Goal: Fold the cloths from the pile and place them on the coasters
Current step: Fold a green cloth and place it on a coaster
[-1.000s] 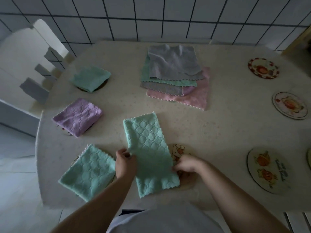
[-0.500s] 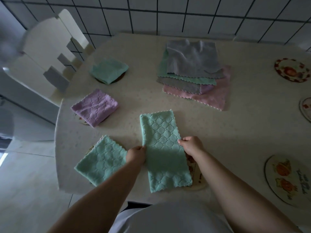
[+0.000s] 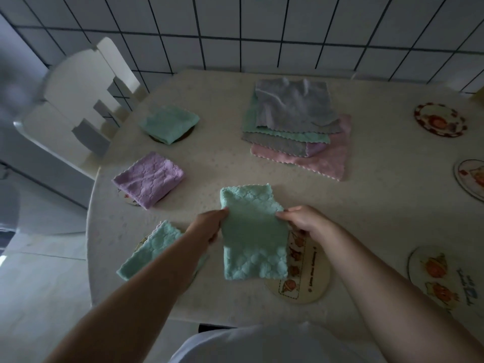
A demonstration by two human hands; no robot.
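Lower middle of the frame: long green cloth (image 3: 252,233), folded to a strip, pinched at mid-length on both edges, left hand (image 3: 207,227) on its left edge and right hand (image 3: 305,221) on its right, fingers of each curled onto the fabric. Lower end lapping over a printed coaster (image 3: 305,281) on the pale counter (image 3: 379,205). To the left, folded green cloth (image 3: 150,251), folded purple cloth (image 3: 149,178) and another folded green cloth (image 3: 169,123), each over a coaster. Upper middle: pile of cloths (image 3: 296,124), grey on top. Right edge: bare coasters (image 3: 440,119). Upper left: white chair (image 3: 78,100).
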